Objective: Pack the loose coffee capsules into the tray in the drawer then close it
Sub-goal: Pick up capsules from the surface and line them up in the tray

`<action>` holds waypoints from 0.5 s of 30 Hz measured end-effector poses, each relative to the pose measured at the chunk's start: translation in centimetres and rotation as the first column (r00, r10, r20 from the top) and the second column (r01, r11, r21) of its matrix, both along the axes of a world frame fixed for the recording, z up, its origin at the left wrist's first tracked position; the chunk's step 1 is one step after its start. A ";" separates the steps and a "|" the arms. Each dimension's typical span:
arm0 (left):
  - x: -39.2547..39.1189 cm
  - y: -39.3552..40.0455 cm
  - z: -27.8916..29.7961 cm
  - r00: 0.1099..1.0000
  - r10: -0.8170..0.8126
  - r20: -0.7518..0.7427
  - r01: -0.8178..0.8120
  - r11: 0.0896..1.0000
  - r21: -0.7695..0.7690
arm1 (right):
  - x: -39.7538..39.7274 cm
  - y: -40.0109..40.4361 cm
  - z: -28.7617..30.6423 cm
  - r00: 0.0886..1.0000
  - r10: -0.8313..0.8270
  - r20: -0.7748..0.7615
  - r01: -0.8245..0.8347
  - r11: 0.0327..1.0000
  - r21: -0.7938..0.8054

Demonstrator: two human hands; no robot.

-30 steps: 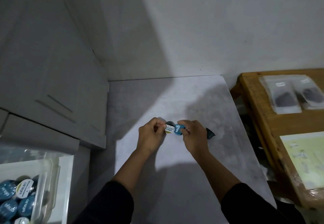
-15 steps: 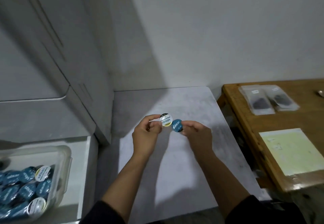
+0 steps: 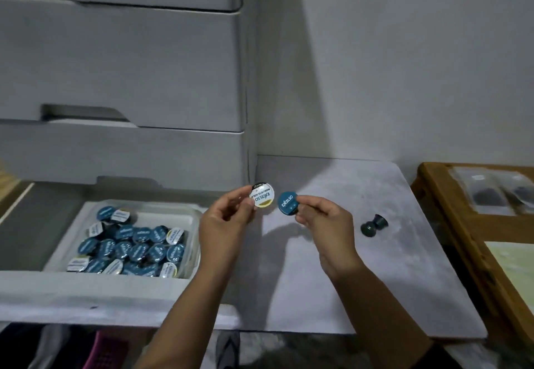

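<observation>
So you've got one coffee capsule pinched in each hand: your left hand [image 3: 225, 224] grips the white-lidded capsule [image 3: 261, 198] and your right hand [image 3: 323, 218] grips the blue-lidded capsule [image 3: 287, 203], lids nearly touching just past your fingers [image 3: 245, 204]. The clear plastic tray [image 3: 190, 218] in the open drawer [image 3: 115, 290] sits just left of your left fingers, already crowded with capsules. A dark loose capsule [image 3: 374, 225] lies on its side on the tabletop [image 3: 375, 282], right of your right fingers. My worry: those lids look like slick foil and you're holding by the thin rim, so one could slip. The tapered one on the smooth tabletop could roll off too.
</observation>
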State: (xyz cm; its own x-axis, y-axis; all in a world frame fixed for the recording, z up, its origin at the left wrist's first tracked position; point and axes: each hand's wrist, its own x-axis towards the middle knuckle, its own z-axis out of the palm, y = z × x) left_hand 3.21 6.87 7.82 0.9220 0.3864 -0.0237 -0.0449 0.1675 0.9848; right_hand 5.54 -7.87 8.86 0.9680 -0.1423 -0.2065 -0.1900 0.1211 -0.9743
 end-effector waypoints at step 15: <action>0.1 26.5 -2.2 0.936 -0.072 -0.345 0.182 0.937 0.299 | 0.8 23.1 -4.4 0.971 0.194 -0.139 -0.211 0.970 -0.121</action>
